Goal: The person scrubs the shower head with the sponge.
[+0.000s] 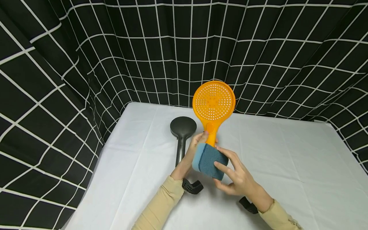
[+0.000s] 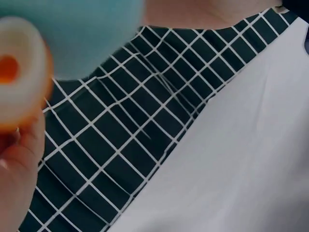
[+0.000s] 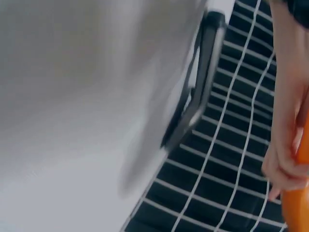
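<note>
Tilted upright over the table is an orange shower head [image 1: 214, 100], its round perforated face toward the head camera. My left hand [image 1: 192, 152] grips its handle, and the left wrist view shows the handle's hollow end [image 2: 29, 46] with a white ring. A thick blue sponge [image 1: 212, 161] with a darker scouring side is in my right hand [image 1: 238, 176], pinched between fingers and thumb. The sponge overlaps the lower handle in the head view. A black shower head [image 1: 183, 126] lies face down left of my hands, its handle partly behind my left forearm.
White cloth covers the table [image 1: 281, 153]. A black curtain with a white grid [image 1: 161, 48] hangs along the back and both sides. Black wrist straps [image 1: 193, 187] sit at both wrists, below beige sleeves [image 1: 161, 204].
</note>
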A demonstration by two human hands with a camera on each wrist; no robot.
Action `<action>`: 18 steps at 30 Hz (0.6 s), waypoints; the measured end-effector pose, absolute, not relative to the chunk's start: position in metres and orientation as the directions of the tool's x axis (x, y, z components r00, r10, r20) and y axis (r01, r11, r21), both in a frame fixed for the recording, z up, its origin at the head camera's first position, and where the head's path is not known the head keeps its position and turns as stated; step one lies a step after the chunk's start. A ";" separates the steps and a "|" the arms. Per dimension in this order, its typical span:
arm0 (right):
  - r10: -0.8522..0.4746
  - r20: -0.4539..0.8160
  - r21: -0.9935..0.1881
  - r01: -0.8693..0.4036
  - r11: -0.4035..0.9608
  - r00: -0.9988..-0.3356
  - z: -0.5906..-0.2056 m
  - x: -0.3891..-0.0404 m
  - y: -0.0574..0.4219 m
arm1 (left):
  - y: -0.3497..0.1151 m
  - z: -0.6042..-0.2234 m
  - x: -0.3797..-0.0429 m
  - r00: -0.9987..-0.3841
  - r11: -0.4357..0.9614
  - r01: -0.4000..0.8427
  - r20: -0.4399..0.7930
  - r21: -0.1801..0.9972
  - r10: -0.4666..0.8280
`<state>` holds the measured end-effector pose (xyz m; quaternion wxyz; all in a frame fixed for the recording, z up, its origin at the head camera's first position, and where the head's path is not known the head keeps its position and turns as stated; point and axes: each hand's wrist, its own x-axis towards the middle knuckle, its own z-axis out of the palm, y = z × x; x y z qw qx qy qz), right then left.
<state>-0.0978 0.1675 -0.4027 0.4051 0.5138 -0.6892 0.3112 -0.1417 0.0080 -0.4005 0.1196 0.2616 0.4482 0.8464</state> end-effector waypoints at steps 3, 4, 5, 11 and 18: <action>-0.419 0.886 -0.041 -0.935 0.351 -0.196 -0.399 -0.108 0.171 | 0.010 -0.404 -0.144 -0.853 -0.536 0.099 0.349 0.839 0.388; -0.395 0.894 -0.049 -0.923 0.382 -0.211 -0.397 -0.111 0.172 | 0.011 -0.407 -0.145 -0.862 -0.507 0.108 0.335 0.855 0.382; -0.367 0.903 -0.051 -0.906 0.420 -0.221 -0.395 -0.115 0.173 | 0.012 -0.410 -0.146 -0.870 -0.474 0.114 0.318 0.873 0.377; -0.197 0.945 -0.102 -0.807 0.582 -0.261 -0.390 -0.121 0.175 | 0.019 -0.420 -0.148 -0.869 -0.351 0.122 0.271 0.928 0.414; -0.490 0.851 -0.035 -0.950 0.309 -0.191 -0.408 -0.103 0.171 | 0.011 -0.405 -0.141 -0.857 -0.488 0.070 0.302 0.870 0.417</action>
